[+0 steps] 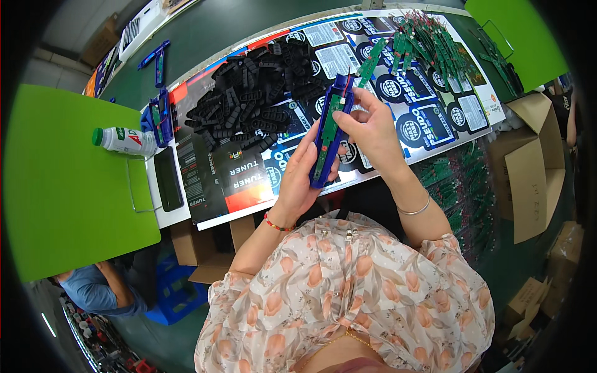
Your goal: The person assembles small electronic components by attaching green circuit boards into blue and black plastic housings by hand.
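A long dark green workbench [205,31] runs across the far side of the scene, and a broad sheet of printed glossy cardboard [249,180] covers its middle. Bright green flat panels sit at the left [62,180] and at the far right [516,31]. Open brown cardboard boxes [535,168] stand at the right, below the bench edge. On the printed sheet, left of centre, lies a big heap of small black ribbed plastic parts [255,93]; at the far right of the sheet lies a pile of narrow green circuit boards with red wires [429,40]. A white plastic bottle with a green cap [124,140] lies on its side at the left, with a black phone [168,178] just near of it and a few blue plastic housings [158,115] beside it.

Above the near edge of the sheet, in the centre, the person holds a long blue plastic housing with a green circuit board set inside [329,133], standing nearly upright. The left hand [298,177] grasps its lower half from the left, fingers curled behind it. The right hand [367,127] presses its fingertips against the upper part of the board, thumb toward the housing's right edge. A red bead bracelet [277,225] circles the left wrist, a thin silver bangle [415,210] the right
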`<state>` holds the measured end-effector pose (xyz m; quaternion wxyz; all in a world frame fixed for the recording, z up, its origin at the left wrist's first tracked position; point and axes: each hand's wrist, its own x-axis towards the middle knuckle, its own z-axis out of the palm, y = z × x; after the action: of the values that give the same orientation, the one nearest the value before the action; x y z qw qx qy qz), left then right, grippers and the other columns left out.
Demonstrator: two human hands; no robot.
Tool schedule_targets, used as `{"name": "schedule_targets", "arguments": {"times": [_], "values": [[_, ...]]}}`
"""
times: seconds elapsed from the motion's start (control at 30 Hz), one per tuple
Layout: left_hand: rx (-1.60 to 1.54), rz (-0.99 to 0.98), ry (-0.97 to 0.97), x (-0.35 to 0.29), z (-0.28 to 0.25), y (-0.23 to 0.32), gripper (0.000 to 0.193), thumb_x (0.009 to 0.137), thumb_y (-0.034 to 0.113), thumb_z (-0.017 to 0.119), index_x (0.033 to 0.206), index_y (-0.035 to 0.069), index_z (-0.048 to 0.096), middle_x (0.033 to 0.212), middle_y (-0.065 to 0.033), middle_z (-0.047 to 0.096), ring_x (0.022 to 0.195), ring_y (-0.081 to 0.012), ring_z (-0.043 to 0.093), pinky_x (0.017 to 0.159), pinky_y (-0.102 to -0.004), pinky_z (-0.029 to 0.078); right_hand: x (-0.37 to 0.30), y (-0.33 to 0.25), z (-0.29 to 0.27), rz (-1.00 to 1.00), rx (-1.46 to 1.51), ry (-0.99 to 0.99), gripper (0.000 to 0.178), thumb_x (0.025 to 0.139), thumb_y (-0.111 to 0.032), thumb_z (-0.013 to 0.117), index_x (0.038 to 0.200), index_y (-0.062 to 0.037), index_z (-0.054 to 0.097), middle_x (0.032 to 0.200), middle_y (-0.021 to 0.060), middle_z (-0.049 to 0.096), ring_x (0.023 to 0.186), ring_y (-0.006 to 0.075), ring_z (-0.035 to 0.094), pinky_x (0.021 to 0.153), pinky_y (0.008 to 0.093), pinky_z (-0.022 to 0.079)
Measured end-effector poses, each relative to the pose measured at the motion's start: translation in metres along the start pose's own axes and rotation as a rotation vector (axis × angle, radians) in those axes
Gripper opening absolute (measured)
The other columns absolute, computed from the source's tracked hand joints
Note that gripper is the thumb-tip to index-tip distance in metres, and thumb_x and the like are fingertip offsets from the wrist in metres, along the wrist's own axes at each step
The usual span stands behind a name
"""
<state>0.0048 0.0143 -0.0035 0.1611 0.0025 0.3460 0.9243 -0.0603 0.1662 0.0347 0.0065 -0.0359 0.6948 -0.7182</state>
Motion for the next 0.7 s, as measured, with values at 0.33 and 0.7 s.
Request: {"name": "schedule_targets", "arguments": {"times": [0.33, 0.7], "values": [[0.541, 0.077, 0.159, -0.001, -0.001, 0.007, 0.051, 0.103, 0.015, 0.045, 0.152, 0.009, 0.03, 0.099, -0.0079, 0.059, 0.073, -0.0092, 0.053, 0.064, -0.0237, 0.046, 0.009, 0.022, 0.009, -0.022, -0.044, 0.003, 0.044, 0.079, -0.009, 0.07, 0.116, 0.0098, 0.056, 0.092, 0.0129, 0.068, 0.071, 0.0129, 0.065, 0.06, 0.0265, 0.051], [0.83, 0.132, 0.285, 0.009, 0.007, 0.032, 0.044, 0.098, 0.01, 0.056, 0.141, 0.007, 0.049, 0.082, 0.0007, 0.062, 0.061, -0.0039, 0.054, 0.054, -0.0201, 0.044, 0.012, 0.017, 0.022, -0.06, 0.031, 0.042, 0.039, 0.08, -0.003, 0.069, 0.115, 0.0078, 0.055, 0.098, 0.01, 0.065, 0.069, 0.0104, 0.061, 0.06, 0.0241, 0.05]]}}
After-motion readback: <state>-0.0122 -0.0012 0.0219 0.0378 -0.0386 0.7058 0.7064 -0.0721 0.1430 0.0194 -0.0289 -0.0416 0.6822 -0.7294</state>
